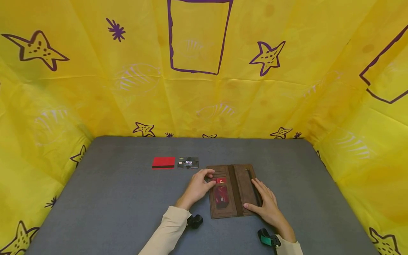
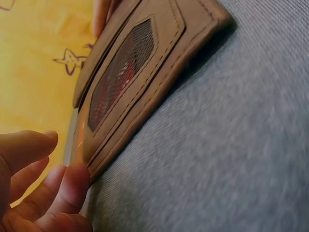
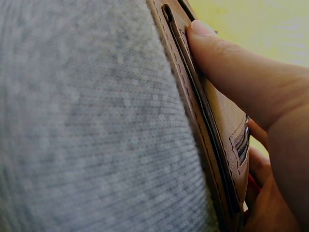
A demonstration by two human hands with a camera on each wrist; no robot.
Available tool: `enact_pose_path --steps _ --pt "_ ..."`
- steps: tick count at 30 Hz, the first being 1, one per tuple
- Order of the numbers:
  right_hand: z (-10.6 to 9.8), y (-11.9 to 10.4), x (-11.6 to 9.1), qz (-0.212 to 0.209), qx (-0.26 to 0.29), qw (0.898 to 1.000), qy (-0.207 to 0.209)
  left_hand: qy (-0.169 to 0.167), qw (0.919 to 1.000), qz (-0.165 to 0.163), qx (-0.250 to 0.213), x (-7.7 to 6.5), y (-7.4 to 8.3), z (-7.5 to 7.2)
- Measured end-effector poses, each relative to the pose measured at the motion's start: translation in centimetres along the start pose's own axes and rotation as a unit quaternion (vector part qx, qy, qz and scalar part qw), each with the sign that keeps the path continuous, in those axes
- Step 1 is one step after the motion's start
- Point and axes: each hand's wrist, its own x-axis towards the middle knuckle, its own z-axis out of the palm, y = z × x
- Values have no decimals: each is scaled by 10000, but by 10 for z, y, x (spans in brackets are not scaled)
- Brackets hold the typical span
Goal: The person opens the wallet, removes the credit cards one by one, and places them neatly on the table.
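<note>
A brown bifold wallet (image 1: pixel 236 191) lies spread open on the grey table. Its left panel carries card slots, with a red card (image 1: pixel 220 180) partly showing, and a mesh window (image 2: pixel 123 75) with another red card behind it. My left hand (image 1: pixel 197 186) is at the wallet's left edge beside the slots, thumb and forefinger apart; in the left wrist view its fingertips are right at the wallet's corner. My right hand (image 1: pixel 266 203) holds the right panel, its thumb (image 3: pixel 227 58) pressing on the face and its fingers along the outer edge, by a zipper pocket.
To the left, beyond the wallet, a red card with a black stripe (image 1: pixel 163 163) lies next to a dark card marked Vip (image 1: pixel 188 162). A yellow patterned cloth (image 1: pixel 204 88) rises around the back and sides of the grey table (image 1: pixel 111 198).
</note>
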Motion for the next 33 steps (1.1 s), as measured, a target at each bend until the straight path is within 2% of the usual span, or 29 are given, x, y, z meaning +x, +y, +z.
enact_pose_path --steps 5,12,17,23,33 --pt "0 0 0 8 20 10000 -8 -54 9998 -59 189 0 -1 5" --pt "0 1 1 -16 -6 10000 2 -33 9970 -191 744 2 0 6" --pt "0 1 0 -25 2 10000 -6 -172 9937 -344 1055 5 2 6" --pt "0 0 1 -48 -3 10000 -3 -301 9921 -458 1125 7 6 4" --pt "0 -1 0 -36 -26 10000 -1 -305 9911 -620 1139 10 6 5"
